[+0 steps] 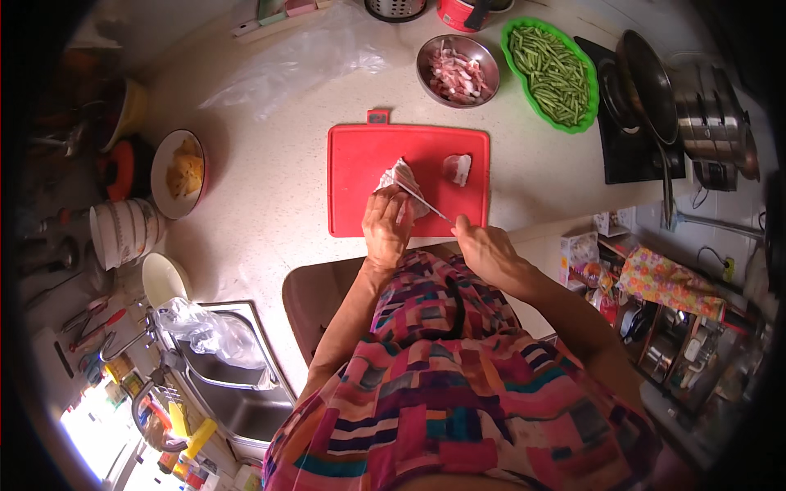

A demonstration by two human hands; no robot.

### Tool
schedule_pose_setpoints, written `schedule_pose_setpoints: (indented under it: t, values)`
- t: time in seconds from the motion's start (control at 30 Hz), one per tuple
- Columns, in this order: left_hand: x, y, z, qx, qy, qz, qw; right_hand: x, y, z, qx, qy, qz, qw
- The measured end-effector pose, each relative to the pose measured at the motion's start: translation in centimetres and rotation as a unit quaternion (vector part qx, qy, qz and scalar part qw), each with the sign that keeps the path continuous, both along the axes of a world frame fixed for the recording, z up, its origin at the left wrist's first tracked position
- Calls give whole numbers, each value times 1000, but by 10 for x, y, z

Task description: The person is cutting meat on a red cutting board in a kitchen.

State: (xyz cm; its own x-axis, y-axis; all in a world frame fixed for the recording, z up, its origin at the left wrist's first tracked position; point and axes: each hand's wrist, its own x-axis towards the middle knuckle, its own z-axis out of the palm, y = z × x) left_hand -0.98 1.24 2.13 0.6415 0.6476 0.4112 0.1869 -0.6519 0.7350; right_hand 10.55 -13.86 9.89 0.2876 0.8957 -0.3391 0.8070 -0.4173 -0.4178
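Note:
A piece of pale, fatty raw meat [398, 173] lies on the red cutting board [356, 153] in front of me. My left hand [385, 224] presses on its near side with bent fingers. In my right hand [488, 247] is the handle of a kitchen knife [430, 205], seen nearly edge-on. Its blade crosses the meat just beyond my left fingertips; how deep it sits cannot be told. A separate cut slice of meat [457, 169] rests at the board's right side.
Behind the board stand a metal bowl of meat strips [460, 70] and a green tray of cut green beans [549, 73]. Clear plastic film [301, 64] lies at back left. A frying pan [646, 86] is at right. The sink [245, 411] and a white bowl [178, 174] are left.

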Motion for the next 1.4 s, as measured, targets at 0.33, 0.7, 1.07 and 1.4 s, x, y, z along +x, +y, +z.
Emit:
schedule_pose_setpoints:
  t: [0.33,0.7,1.07,1.4]
  values:
    - [3,27,-27,-127,133,81,980,-24,-32,-32,87,-5,-144,986]
    - [8,44,-7,-231,302,24,925,-42,-32,-54,105,52,-214,970]
    - [-5,27,-4,-573,57,-6,818,-38,-28,-22,146,7,-219,965]
    - [-16,16,0,-556,77,58,826,-43,-28,-28,88,50,-207,973]
